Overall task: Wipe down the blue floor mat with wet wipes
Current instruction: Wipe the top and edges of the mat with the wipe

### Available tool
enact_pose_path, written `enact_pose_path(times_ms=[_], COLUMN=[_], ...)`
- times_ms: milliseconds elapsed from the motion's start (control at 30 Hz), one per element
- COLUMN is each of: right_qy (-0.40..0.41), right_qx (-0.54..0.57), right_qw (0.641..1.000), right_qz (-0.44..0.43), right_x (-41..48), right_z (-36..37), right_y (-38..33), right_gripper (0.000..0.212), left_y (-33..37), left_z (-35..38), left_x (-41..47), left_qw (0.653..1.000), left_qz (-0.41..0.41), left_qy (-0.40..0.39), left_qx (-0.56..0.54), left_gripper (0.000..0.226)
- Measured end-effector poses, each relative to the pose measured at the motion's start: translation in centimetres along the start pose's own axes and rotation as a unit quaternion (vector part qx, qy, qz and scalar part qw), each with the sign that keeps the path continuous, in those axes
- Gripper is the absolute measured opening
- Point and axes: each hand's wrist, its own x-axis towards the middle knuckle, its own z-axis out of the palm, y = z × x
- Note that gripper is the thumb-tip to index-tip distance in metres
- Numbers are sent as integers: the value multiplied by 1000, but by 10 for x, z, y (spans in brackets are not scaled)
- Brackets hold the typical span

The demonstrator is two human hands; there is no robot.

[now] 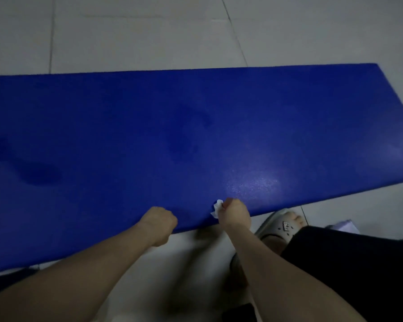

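Nearest, at the lower right of the frame, a foot in a pale sandal stands just beside the near edge of the blue floor mat, which spans the middle of the frame. At that edge, lower centre, the left hand is clenched, though I cannot tell whether its fingers hold the mat, while the right hand beside it has its fingers grasping a crumpled white wet wipe against the mat. Beyond, pale tiled floor fills the top.
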Motion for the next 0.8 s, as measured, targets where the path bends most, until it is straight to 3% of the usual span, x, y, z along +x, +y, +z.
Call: enact_pose_path(times_ms=[100, 300, 400, 500, 567, 667, 800], right_qy=[1, 9, 32, 71, 103, 132, 148], right_qx=[-43, 27, 58, 81, 113, 156, 170], right_qw=[999, 1000, 998, 993, 985, 976, 972], right_qz=[-34, -13, 17, 44, 73, 77, 61], right_x=[-13, -13, -3, 12, 17, 23, 25], right_z=[5, 15, 9, -2, -6, 1, 18], right_y=[10, 21, 18, 21, 32, 41, 45], right_gripper=[29, 27, 37, 38, 37, 33, 25], left_y=[0, -9, -28, -63, -84, -98, -99], left_z=[7, 11, -12, -25, -17, -5, 0], left_x=[1, -2, 7, 17, 19, 24, 29], left_qw=[1000, 999, 994, 973, 953, 935, 937], left_qz=[23, 24, -21, -128, -178, -195, -197], left_qy=[-17, -2, 17, 72, 68, 39, 22], left_qx=[0, -27, -109, -177, -234, -294, -289], left_gripper=[17, 6, 29, 43, 55, 77, 95])
